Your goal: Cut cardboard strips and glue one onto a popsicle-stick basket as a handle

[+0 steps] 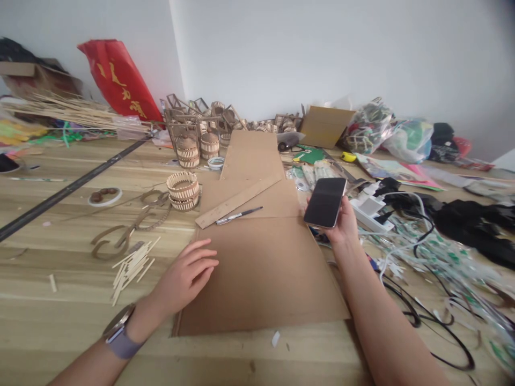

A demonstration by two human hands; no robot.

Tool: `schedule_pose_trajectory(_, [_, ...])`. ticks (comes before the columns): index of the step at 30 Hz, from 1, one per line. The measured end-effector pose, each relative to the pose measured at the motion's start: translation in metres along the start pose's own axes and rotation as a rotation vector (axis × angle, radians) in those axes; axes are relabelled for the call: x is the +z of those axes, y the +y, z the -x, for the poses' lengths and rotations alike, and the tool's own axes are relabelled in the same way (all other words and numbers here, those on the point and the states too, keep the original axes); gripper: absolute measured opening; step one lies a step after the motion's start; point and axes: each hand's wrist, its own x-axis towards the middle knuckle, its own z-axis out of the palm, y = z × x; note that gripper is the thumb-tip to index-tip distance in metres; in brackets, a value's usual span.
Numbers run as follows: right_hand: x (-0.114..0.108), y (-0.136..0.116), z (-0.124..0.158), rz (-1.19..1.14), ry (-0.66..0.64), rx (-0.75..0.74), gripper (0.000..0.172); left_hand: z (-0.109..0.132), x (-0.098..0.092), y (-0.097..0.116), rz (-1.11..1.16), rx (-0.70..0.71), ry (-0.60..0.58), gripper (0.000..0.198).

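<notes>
My right hand (343, 225) is closed round a dark smartphone (325, 202) with its blank screen facing up, held just off the right edge of a large brown cardboard sheet (261, 273). At the sheet's left edge my left hand (185, 277) lies flat with its fingers stretched out, holding nothing. A watch (119, 331) is on that wrist. Further back on the cardboard lie a wooden ruler (235, 202) and a pen (238, 215).
Loose wooden sticks (132, 266) and large scissors (124, 230) lie left of the cardboard. Small stick baskets (183, 188) stand behind. A white power strip (368, 212) and tangled cables and plastic strips (426, 252) crowd the right. Bags and boxes line the wall.
</notes>
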Motion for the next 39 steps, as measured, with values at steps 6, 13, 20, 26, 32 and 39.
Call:
schedule_pose_trajectory(6, [0.004,0.002,-0.001,0.058,0.014,-0.035,0.043,0.000,0.000,0.000,0.000,0.013,-0.021,0.019])
schedule_pose_trajectory(13, [0.005,0.008,-0.005,0.162,0.021,-0.064,0.039,0.000,0.001,0.001,0.010,0.016,-0.019,0.018])
schedule_pose_trajectory(20, [0.006,0.011,-0.001,0.217,0.007,-0.090,0.046,0.000,0.002,0.001,0.020,0.013,-0.023,0.019])
schedule_pose_trajectory(26, [0.005,0.000,-0.003,0.276,0.048,-0.073,0.079,0.001,0.004,0.000,0.029,0.006,-0.055,0.019])
schedule_pose_trajectory(32, [-0.003,-0.019,-0.040,0.420,0.184,0.045,0.076,0.005,0.008,-0.001,0.040,0.005,-0.083,0.019])
schedule_pose_trajectory(39, [-0.016,-0.021,-0.072,0.614,0.375,0.241,0.038,0.004,0.008,-0.001,0.051,0.014,-0.100,0.020])
